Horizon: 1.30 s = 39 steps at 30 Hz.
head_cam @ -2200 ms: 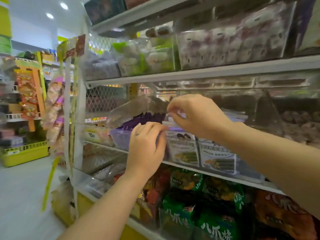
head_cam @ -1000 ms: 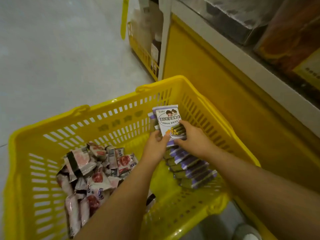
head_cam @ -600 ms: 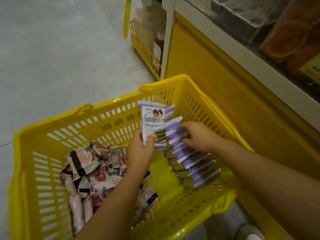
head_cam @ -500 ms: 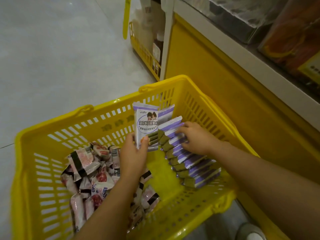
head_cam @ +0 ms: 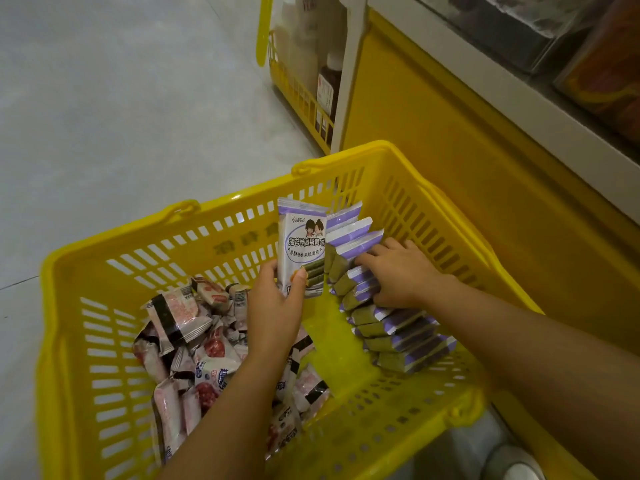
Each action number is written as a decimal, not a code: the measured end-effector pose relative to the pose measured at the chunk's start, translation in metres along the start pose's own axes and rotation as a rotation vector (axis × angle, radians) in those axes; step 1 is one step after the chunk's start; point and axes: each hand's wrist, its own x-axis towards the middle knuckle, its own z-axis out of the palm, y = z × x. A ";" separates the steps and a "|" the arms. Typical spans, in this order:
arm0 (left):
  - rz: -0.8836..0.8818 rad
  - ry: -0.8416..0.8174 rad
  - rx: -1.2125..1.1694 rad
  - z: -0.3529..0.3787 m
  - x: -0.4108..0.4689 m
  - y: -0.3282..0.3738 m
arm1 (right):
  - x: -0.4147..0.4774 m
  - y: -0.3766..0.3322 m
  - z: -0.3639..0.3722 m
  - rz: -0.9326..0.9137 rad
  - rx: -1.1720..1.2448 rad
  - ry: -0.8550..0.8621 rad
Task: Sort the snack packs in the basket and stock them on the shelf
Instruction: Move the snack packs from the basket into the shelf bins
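A yellow plastic basket (head_cam: 114, 244) stands on the floor below me. My left hand (head_cam: 273, 306) grips a purple-and-white seaweed snack pack (head_cam: 302, 242) and holds it upright, with more of the same packs fanned behind it. My right hand (head_cam: 401, 271) rests on a row of purple-and-green packs (head_cam: 398, 332) leaning along the basket's right side, fingers curled over the front ones. A loose heap of pink-and-white packs (head_cam: 194, 344) fills the basket's left part.
The yellow base of the shelf unit (head_cam: 485, 174) rises right beside the basket, with its white shelf edge (head_cam: 519, 98) above. A low yellow rack with bottles (head_cam: 311, 88) stands at the far end. Grey floor (head_cam: 121, 98) spreads to the left.
I turned from the shelf bin down to the basket. My left hand took the upright purple pack and drew it left; my right hand moved onto the row of packs.
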 end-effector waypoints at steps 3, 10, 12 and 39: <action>0.002 0.004 0.015 -0.002 -0.001 -0.001 | 0.002 -0.003 0.003 0.019 -0.048 0.016; 0.029 0.006 0.033 -0.004 -0.005 0.005 | -0.018 0.006 -0.014 -0.046 -0.105 0.183; 0.034 0.013 0.007 -0.007 -0.009 0.012 | -0.033 0.011 -0.031 -0.042 -0.106 0.228; 0.378 -0.627 0.100 -0.155 -0.124 0.282 | -0.284 0.006 -0.207 -0.094 1.355 0.311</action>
